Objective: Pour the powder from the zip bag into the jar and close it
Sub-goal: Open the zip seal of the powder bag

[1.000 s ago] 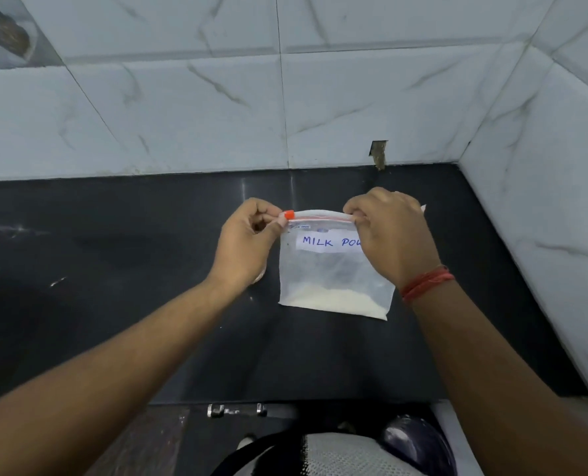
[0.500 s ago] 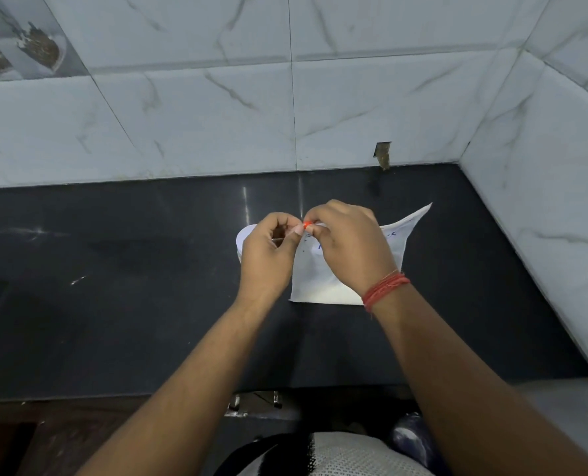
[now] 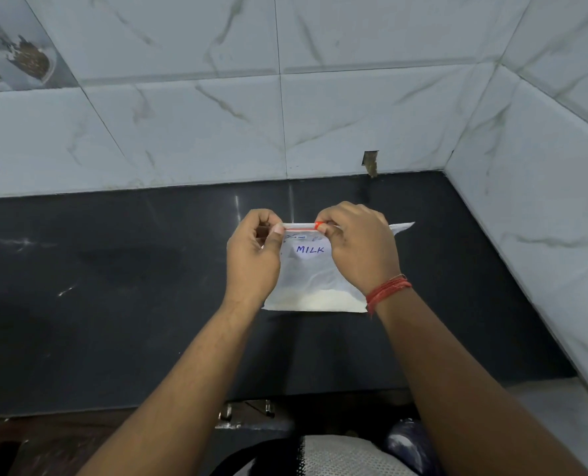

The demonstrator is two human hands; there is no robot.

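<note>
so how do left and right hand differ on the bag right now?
The left hand pinches the top left corner of the zip bag, away from the slider; the right hand pinches at the orange slider, further along the zip. The right wrist wears a red thread band; the left is bare. Both grips are at the bag's top edge.

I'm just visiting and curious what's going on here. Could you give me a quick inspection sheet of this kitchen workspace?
Surface: black stone counter, glossy, with faint smudges.
Job's things: clear zip bag labelled "MILK", held upright with its bottom edge at the counter; white powder settled at the bottom; orange slider on the zip track. No jar in view.
Clutter: nothing seen.
Grippers: left hand pinches the bag's top left end; right hand pinches at the slider; red thread band on the right wrist.
Cables: nothing seen.
Surroundings: white marbled wall tiles behind and to the right; small hole in the tile at the counter line.
</note>
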